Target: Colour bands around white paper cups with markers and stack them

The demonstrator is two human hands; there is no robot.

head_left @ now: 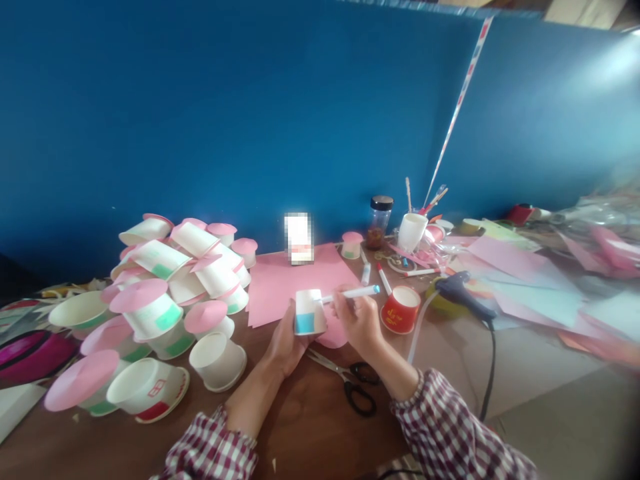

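My left hand [287, 341] is closed around a white paper cup [309, 303] with a blue patch on its lower side. In my right hand [357, 317] is a blue and white marker [357, 292], its tip at or close to the right side of the cup; I cannot tell whether it touches. Under the cup lies a round pink paper piece [334, 337]. Black-handled scissors [350, 380] rest on the table between my forearms. Right of my right hand stands a red paper cup [401, 310].
Several white cups with pink discs [145, 307] are piled at the left. Pink sheets [270, 280] lie behind my hands. A jar [380, 220] and a white cup of sticks [413, 232] stand near the blue wall [225, 113]. A glue gun [465, 293] with its cord is at the right.
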